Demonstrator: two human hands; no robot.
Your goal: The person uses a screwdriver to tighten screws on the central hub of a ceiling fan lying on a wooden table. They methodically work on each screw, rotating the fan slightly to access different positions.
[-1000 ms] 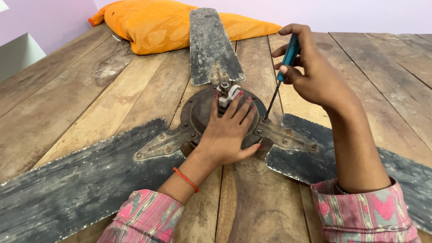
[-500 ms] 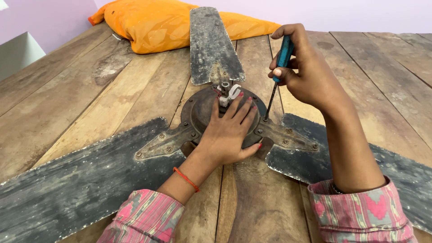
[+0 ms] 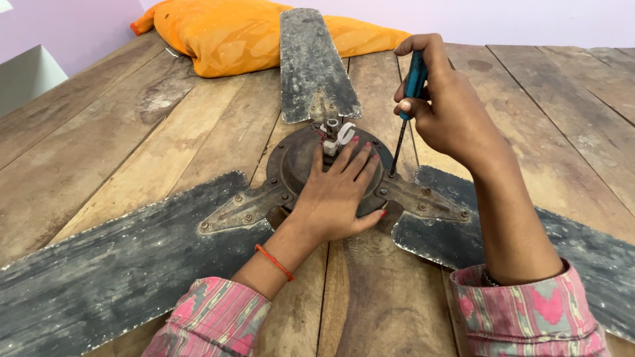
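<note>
Both arms wear pink sleeves [image 3: 211,320] patterned in grey, green and cream zigzags — pushed back from the wrists. The left hand [image 3: 334,198] has red-painted nails and a thin orange-red thread band [image 3: 274,262] at the wrist; the right hand [image 3: 450,112] shows a dark bangle at the cuff — mostly hidden.

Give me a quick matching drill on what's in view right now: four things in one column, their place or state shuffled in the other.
1. left hand
2. right hand
3. screwdriver
4. orange cushion

A. lies at the far end of the wooden table
B. pressed flat on the fan hub
C. tip at the hub's rim by a blade bracket
D. grips a blue handle

Pairs: 1-B, 2-D, 3-C, 4-A
</note>
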